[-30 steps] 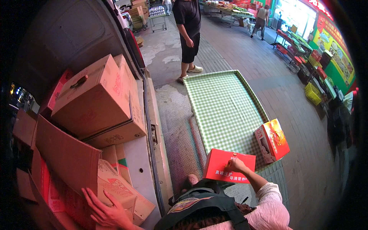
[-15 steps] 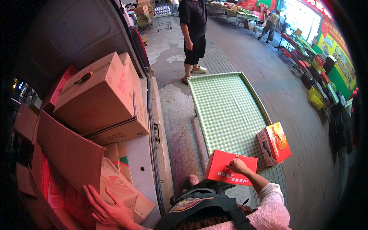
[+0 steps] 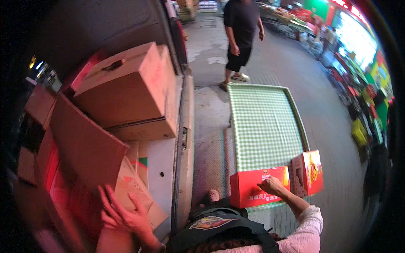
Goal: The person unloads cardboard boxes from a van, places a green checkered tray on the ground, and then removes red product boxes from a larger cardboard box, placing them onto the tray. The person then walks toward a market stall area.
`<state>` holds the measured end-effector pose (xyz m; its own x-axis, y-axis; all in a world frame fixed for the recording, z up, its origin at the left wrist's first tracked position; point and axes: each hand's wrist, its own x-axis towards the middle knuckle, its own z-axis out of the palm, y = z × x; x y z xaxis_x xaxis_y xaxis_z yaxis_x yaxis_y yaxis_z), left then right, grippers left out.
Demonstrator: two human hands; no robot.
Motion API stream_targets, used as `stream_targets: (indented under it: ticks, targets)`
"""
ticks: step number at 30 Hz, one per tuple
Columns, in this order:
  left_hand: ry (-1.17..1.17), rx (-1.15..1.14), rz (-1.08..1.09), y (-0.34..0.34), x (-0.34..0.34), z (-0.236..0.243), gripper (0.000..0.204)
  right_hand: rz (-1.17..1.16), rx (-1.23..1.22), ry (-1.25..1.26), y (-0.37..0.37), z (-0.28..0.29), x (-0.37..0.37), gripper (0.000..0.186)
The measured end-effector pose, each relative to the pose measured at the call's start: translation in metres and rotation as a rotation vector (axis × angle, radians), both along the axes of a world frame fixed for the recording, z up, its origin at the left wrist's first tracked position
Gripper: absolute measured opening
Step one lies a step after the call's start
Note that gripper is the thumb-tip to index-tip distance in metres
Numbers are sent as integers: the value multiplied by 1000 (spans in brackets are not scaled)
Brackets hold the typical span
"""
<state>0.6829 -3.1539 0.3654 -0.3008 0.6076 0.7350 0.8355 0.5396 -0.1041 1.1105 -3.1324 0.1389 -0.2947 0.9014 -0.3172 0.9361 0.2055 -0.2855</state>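
Note:
My right hand point(image 3: 272, 186) is closed, its curled fingers at the handle area of a red gift carton point(image 3: 245, 195). That carton is at the near end of a table with a green-and-white checked cover point(image 3: 268, 120); whether it rests fully on the table I cannot tell. Beside it, on the table's right corner, stands a second red-and-orange carton point(image 3: 311, 173). My left hand point(image 3: 126, 217) has its fingers spread, next to the raised flap of an open brown cardboard box point(image 3: 86, 137) in the vehicle. Red material shows inside this box.
Large brown cartons point(image 3: 126, 92) are stacked deeper in the vehicle, behind its door sill point(image 3: 185, 139). A person in dark clothes point(image 3: 241, 38) stands beyond the table. Market stalls with goods point(image 3: 291, 21) line the far right, near a yellow crate point(image 3: 359, 133).
The view has turned, shifting most of the scene rightward. The red carton at my right hand now shows more of its front face. My left hand stays spread near the open box.

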Motion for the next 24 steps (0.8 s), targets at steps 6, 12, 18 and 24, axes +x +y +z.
stream_targets:
  ticks: [6, 12, 18, 24]
  targets:
    - [-387, -57, -705, 25, 41, -58, 42, 1, 328, 114, 33, 52, -23, 40]
    - [-597, -83, -829, 112, 62, -103, 52, 51, 685, 443, 71, 98, -38, 37]
    - [-701, 88, -709, 181, 37, -117, 54, -40, 773, 646, 117, 120, -59, 38]
    - [-671, 260, -610, 260, 8, -101, 51, -288, 623, 789, 169, 109, -77, 33]
